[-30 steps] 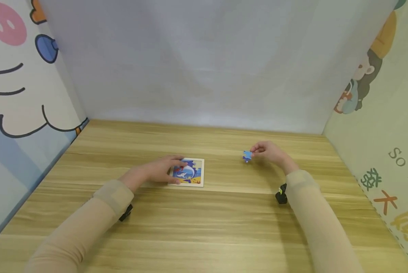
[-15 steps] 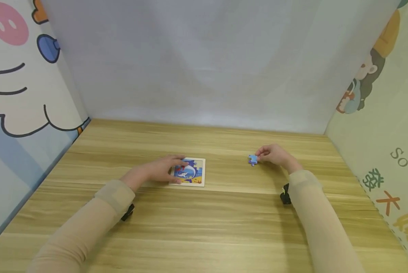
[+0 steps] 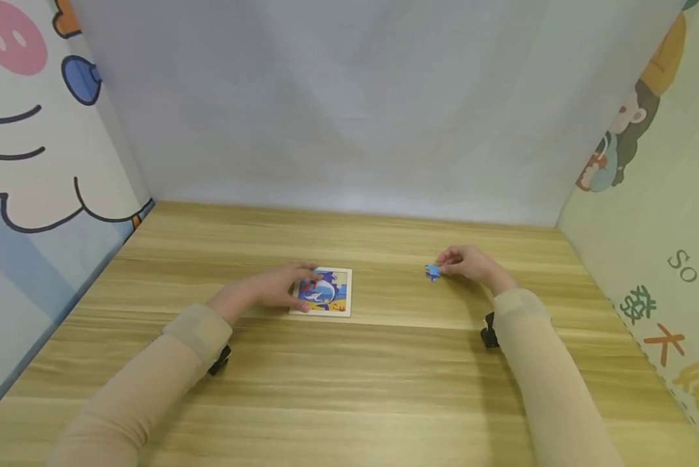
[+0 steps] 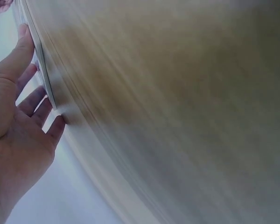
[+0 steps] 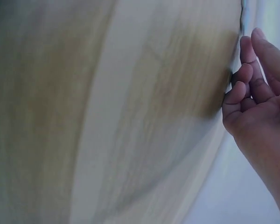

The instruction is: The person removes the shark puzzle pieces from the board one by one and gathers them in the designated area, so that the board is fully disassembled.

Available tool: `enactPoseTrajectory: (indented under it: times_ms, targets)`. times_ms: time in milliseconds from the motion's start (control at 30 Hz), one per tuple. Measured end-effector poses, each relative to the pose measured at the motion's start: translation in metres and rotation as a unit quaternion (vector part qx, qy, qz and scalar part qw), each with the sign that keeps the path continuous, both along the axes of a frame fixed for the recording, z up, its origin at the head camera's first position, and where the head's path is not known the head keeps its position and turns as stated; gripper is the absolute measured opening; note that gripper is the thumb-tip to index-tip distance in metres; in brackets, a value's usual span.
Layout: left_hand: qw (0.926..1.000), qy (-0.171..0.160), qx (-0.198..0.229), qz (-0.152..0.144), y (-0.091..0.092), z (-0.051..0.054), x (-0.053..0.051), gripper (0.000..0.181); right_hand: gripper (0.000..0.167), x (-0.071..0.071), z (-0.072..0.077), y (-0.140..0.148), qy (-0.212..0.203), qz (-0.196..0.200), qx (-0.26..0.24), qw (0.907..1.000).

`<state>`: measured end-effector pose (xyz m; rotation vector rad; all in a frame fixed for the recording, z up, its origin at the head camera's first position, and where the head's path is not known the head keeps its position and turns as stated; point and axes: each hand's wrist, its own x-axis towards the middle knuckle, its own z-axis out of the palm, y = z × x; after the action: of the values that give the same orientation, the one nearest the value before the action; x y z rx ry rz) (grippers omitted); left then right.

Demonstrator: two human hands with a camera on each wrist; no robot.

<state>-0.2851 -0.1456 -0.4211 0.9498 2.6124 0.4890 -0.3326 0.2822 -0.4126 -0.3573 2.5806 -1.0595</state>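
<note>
A small jigsaw puzzle [image 3: 333, 300] in a white frame lies on the table in the head view, showing a whale picture in blue and yellow. Over its left side rests my left hand [image 3: 276, 287], fingers spread, the thumb on the near edge. The left wrist view has the same hand [image 4: 25, 105] at the board's thin edge, fingers fairly straight. To the right, my right hand [image 3: 470, 264] pinches a blue puzzle piece [image 3: 432, 272] by its right side, between thumb and fingertips. The right wrist view shows that hand [image 5: 256, 88] with its other fingers curled; little of the piece shows there.
The wooden table [image 3: 349, 389] reaches back to a plain grey-white curtain [image 3: 349, 110]. Printed panels stand at the left [image 3: 28, 130] and right [image 3: 664, 259]. Black wrist devices [image 3: 490, 331] hang under both sleeves.
My right hand has shifted slightly right and nearer with the piece, then nearly stopped, the piece changing its tilt. The left hand and puzzle stay in place.
</note>
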Motion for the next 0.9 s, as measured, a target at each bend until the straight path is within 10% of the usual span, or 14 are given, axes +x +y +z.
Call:
enactPoseTrajectory:
  times_ms: [900]
  targets:
    - [0.997, 0.06, 0.012, 0.047, -0.004, -0.007, 0.0, 0.075, 0.03, 0.007, 0.043, -0.078, 0.085, 0.069, 0.038, 0.9933]
